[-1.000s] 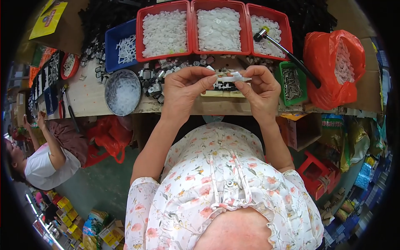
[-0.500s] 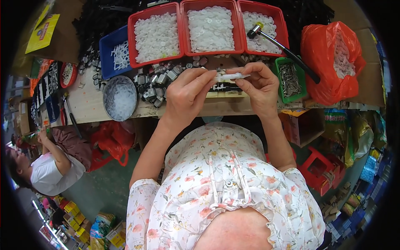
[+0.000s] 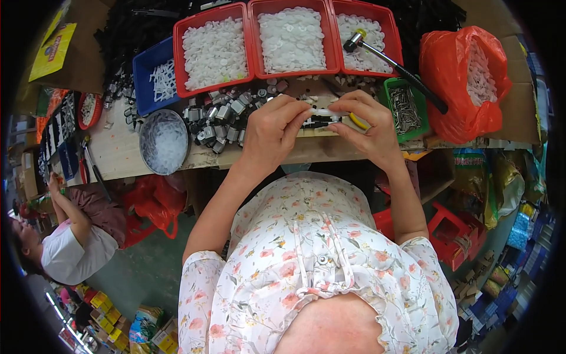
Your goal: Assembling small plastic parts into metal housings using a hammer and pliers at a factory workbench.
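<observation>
Simply a slim, white, roughly straight part (image 3: 322, 112).

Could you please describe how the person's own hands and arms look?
The left hand and right hand are bare, without gloves, and no watch or bracelet shows at either wrist. The short, loose sleeves are white, printed with coral-pink flowers and small leafy sprigs, leaving the forearms uncovered.

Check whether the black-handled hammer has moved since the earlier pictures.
No. Against the right-hand red bin, the hammer keeps its place, its handle crossing the near right corner; the whole view shifted.
</observation>
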`<state>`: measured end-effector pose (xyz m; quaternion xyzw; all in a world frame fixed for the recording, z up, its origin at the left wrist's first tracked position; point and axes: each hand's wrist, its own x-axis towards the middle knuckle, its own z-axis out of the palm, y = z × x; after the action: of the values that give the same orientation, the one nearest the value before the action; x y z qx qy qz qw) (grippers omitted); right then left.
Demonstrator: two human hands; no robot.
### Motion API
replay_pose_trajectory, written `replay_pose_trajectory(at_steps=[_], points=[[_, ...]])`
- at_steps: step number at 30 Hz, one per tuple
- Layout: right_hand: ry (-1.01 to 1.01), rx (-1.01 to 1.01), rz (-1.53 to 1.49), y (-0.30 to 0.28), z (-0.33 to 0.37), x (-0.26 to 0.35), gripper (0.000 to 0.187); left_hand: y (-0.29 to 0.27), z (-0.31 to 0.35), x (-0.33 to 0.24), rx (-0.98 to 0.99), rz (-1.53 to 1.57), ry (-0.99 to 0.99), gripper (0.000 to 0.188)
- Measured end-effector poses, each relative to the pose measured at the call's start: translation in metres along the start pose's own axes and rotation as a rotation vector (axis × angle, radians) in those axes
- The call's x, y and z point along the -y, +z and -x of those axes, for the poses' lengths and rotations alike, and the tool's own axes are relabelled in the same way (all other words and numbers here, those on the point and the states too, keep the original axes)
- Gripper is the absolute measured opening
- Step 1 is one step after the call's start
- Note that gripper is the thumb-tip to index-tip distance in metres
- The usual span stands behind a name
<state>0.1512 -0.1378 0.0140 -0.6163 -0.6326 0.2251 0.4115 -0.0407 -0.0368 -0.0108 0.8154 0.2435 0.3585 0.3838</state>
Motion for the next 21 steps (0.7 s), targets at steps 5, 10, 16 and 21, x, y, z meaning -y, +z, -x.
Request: replay_pose_trajectory(at_steps=[5, 10, 16, 21], points=[[0.06, 0.045, 0.062, -0.011, 0.011, -0.011, 0.03, -0.002, 0.001, -0.001, 0.056, -0.158, 0.052, 0.027], [0.068, 0.106, 0.147, -0.007, 0.015, -0.022, 0.028, 0.004, 0.006, 0.009, 0.107, -0.22, 0.058, 0.028], [0.077, 0.126, 0.126, 0.003, 0.014, -0.025, 0.027, 0.015, 0.001, 0.011, 0.101, -0.231, 0.13, 0.023], [0.074, 0.051, 0.116, 0.012, 0.016, -0.032, 0.026, 0.026, 0.001, 0.019, 0.135, -0.223, 0.146, 0.017]])
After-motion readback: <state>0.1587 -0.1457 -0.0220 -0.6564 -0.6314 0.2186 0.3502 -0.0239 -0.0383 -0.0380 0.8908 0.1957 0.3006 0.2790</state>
